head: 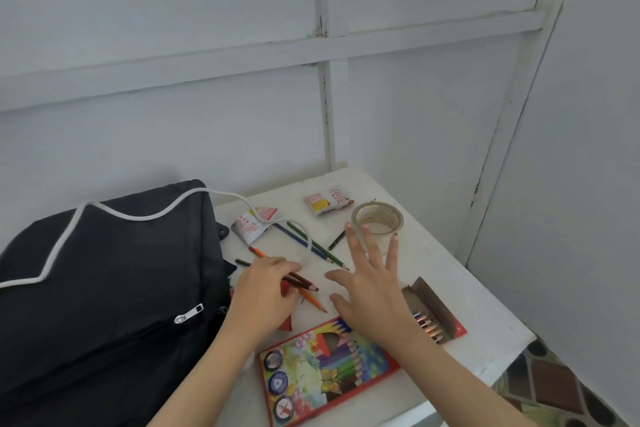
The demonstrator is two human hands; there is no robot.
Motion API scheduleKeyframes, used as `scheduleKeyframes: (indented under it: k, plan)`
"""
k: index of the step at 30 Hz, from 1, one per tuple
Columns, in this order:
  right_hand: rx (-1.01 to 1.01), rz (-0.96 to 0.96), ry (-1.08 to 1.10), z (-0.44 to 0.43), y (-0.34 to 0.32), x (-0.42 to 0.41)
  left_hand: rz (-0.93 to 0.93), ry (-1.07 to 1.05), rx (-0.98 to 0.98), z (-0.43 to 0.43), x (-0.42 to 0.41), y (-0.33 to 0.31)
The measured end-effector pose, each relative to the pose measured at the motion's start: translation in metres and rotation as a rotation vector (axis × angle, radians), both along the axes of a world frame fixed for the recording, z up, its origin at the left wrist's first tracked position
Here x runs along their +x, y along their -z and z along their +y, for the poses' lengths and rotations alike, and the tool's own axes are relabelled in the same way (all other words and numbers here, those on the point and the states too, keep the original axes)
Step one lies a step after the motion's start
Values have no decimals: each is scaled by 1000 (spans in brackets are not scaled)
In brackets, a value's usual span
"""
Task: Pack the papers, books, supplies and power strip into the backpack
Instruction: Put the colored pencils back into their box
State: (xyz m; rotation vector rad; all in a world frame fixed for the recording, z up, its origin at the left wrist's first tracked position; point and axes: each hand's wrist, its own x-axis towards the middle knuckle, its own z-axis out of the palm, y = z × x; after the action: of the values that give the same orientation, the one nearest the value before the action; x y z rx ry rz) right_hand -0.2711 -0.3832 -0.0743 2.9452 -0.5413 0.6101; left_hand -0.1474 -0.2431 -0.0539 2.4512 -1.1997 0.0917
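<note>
A black backpack (104, 288) lies on the left of the white table (460, 291), with a white cord (62, 246) draped over it. My left hand (263, 291) is closed on a few coloured pencils (304, 282) beside the backpack. My right hand (370, 291) hovers with fingers spread above the table, just over the open end of a colourful pencil box (322, 371). Loose pencils (318, 250) lie past my hands. A roll of clear tape (377, 218) stands behind my right fingers.
Two small red and white packets (254, 224) (329, 199) lie near the far edge of the table. White walls close in at the back and right. A patterned tile floor (550, 388) shows past the table's right corner.
</note>
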Motion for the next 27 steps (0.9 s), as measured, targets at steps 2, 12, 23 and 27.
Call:
scheduleKeyframes:
  k: [2, 12, 23, 27]
  plan:
    - [10, 52, 10, 6, -2, 16, 86, 7, 51, -1, 8, -1]
    - [87, -87, 19, 13, -3, 22, 1, 7, -15, -1, 15, -1]
    - [1143, -1055, 347, -17, -39, -80, -46, 46, -299, -11, 4, -9]
    - [1102, -1061, 503, -33, -38, -99, 47, 68, -490, -24, -12, -25]
